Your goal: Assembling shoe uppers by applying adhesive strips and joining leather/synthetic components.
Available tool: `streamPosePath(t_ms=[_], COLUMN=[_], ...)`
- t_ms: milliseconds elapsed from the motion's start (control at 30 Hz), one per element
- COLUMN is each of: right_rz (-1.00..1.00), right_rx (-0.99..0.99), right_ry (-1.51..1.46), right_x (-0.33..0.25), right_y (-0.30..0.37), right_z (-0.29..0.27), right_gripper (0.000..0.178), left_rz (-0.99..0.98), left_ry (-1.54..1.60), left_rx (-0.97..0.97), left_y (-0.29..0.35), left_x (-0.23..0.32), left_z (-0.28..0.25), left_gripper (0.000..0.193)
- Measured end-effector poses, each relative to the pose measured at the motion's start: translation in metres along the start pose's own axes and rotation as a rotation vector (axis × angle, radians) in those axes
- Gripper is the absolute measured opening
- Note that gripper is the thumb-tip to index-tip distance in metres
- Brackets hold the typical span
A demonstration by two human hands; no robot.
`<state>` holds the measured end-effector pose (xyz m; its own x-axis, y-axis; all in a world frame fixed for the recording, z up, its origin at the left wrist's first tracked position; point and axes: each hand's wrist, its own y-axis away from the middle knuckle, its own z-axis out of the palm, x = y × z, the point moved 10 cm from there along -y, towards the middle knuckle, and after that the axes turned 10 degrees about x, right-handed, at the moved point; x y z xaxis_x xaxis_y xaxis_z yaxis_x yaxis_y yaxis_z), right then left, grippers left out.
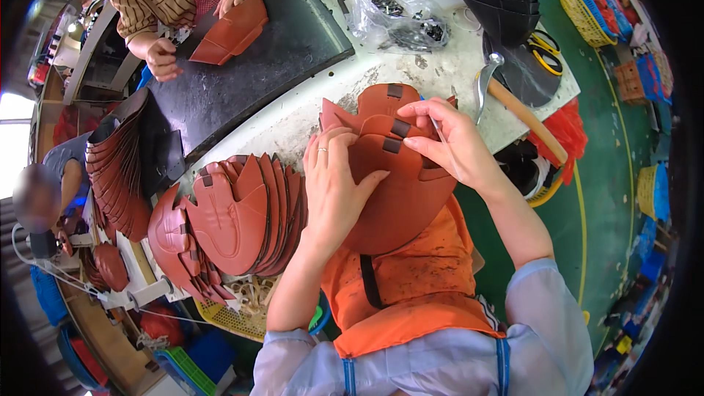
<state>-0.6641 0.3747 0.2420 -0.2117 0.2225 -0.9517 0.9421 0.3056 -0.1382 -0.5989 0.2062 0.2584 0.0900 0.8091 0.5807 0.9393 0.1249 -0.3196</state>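
In the head view, the red-brown, rounded, leather-like panel assembly (396,202) overlaps the near edge of the scuffed white worktable (290,132); the left hand (331,176) rests on it, fingers spread, while the right hand (460,139) holds thumb and forefinger narrowly apart beside a small, dark, rectangular tab (400,128), grip on it unclear. The present step appears to be tab adjustment; the next move likely requires steady left-hand pressure and a precise right-hand pinch.

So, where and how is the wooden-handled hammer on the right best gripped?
Probably by the wooden handle, coming from the person's right: it is long and straight, and its lower end juts past the white table's edge, while the curved metal head lies over the tabletop.
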Motion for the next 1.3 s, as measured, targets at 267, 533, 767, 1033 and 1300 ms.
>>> streamPosePath(t_ms=[267,533,767,1033,1300], right_rz=[0.279,0.18,0.268,0.142,-0.343], right_rx=[-0.161,-0.274,-0.269,-0.213,0.195], right_ry=[-0.277,-0.031,-0.316,-0.249,0.623], right_x=[-0.021,-0.044,-0.06,-0.047,0.006], right_y=[0.01,0.013,0.016,0.002,-0.036], right_z=[0.015,0.02,0.022,0.02,-0.011], right_gripper=[0.039,0.042,0.038,0.042,0.054], left_rz=[-0.406,-0.362,-0.554,-0.51,-0.451], left_ry=[0.507,0.612,0.98,0.779,0.218], left_rx=[-0.055,-0.148,-0.207,-0.125,0.202], left_y=[0.015,0.014,0.018,0.025,0.018], left_x=[-0.023,0.004,0.011,0.024,-0.073], left_z=[-0.007,-0.023,-0.028,-0.067,-0.205], left_gripper=[0.055,0.06,0.05,0.053,0.062])
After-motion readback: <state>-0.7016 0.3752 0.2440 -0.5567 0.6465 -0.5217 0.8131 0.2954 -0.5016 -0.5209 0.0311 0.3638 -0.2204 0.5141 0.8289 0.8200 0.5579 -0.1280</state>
